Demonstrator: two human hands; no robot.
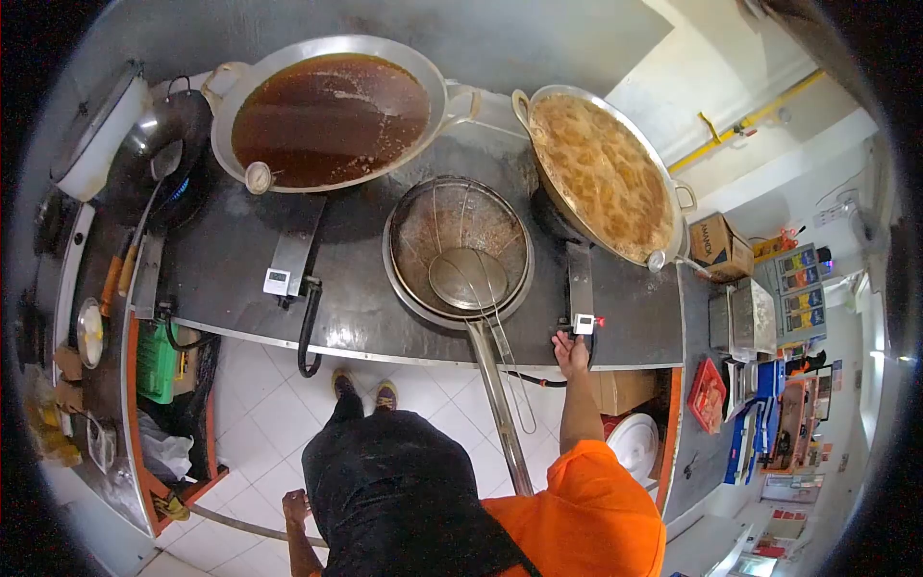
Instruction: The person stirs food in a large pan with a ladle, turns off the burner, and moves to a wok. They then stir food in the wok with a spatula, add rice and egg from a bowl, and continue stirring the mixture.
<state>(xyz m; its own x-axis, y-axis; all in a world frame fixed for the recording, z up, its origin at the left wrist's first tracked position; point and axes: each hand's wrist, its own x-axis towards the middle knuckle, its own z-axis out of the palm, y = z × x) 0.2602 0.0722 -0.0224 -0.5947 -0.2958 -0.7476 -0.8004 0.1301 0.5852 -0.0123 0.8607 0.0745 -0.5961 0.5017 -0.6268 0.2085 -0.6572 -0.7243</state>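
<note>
My right hand (571, 354) reaches to the counter's front edge, its fingers curled at the burner valve just below a small white timer (583, 324); the fingers partly hide the valve. Above it stands a wide pan (606, 173) of foaming, bubbling golden oil. My left hand (296, 505) hangs low by my side with curled fingers, and no object shows in it. Between the burners, a large round strainer (413, 216) with a long metal handle rests on a metal bowl (396, 274). A smaller wire skimmer (468, 279) lies inside the strainer.
A second wide pan (332, 120) of still brown oil stands at the left, with another white timer (277, 281) before it. Further left are a black wok (163, 135) and a ladle. A red tray (709, 394) and a cardboard box (721, 247) sit at the right.
</note>
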